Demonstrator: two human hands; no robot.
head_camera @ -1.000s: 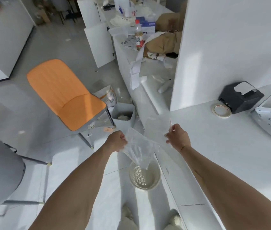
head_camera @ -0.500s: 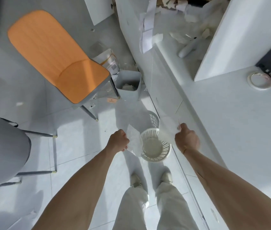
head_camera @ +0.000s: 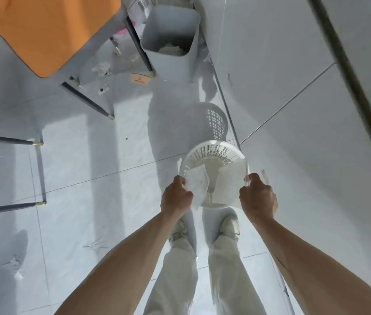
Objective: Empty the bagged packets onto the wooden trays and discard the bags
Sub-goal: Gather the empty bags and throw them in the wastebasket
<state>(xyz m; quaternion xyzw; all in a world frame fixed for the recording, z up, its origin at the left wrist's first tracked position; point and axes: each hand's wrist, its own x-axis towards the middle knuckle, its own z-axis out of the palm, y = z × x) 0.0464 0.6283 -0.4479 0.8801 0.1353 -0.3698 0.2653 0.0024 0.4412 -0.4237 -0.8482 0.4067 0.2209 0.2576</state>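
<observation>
So the person was at the discard step: both hands held clear plastic bags right above the white perforated basket [head_camera: 214, 155] on the floor. The left hand [head_camera: 176, 197] had its fingers clenched around one crumpled bag [head_camera: 197, 185], and the right hand [head_camera: 258, 198] was pinching a flatter bag [head_camera: 230, 178] over the basket's rim. No packets visible in either, as far as I could tell. Next move, I'd guess, was just letting go so both drop inside and don't catch on the rim. Beyond the basket stood a grey bin [head_camera: 170, 42], with an orange chair [head_camera: 43, 30] left of that. White cabinet fronts [head_camera: 282, 76] ran along the basket's right side. The trays were nowhere in view.
</observation>
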